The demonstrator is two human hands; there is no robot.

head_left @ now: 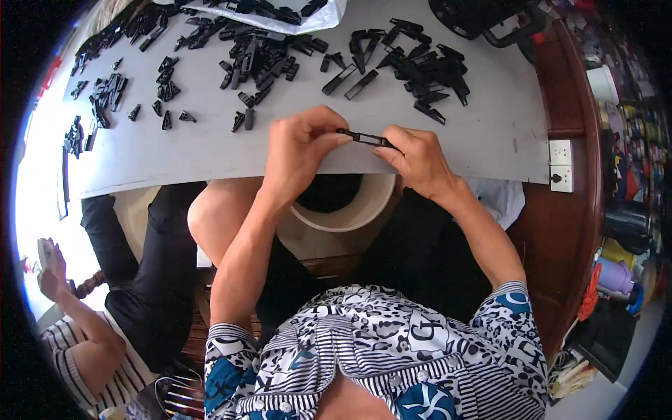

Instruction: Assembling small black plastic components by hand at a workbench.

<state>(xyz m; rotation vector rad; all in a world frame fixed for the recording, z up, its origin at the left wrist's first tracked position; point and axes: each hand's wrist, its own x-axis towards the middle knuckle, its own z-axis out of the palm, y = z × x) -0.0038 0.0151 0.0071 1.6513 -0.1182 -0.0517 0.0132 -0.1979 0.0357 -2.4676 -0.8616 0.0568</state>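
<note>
Just above the table's near edge, a slim black plastic piece with a long open slot [369,140] spans the gap between my hands. Its left end is pinched by the thumb and fingers of my left hand [295,148]. My right hand [425,159] grips the other end, its fingers curled and partly hiding it. Similar slotted black pieces [361,85] lie beyond my hands, beside a heap of long black parts [430,73] at the right. Another heap of black parts [255,56] covers the middle back, with small clip-like pieces [166,89] scattered to its left.
The grey tabletop [483,150] ends just in front of me. Below my hands stands a pale bucket [381,199] with dark contents. A white bag [325,19] holding black parts lies at the back. On the left, another person's hand [52,280] holds a phone.
</note>
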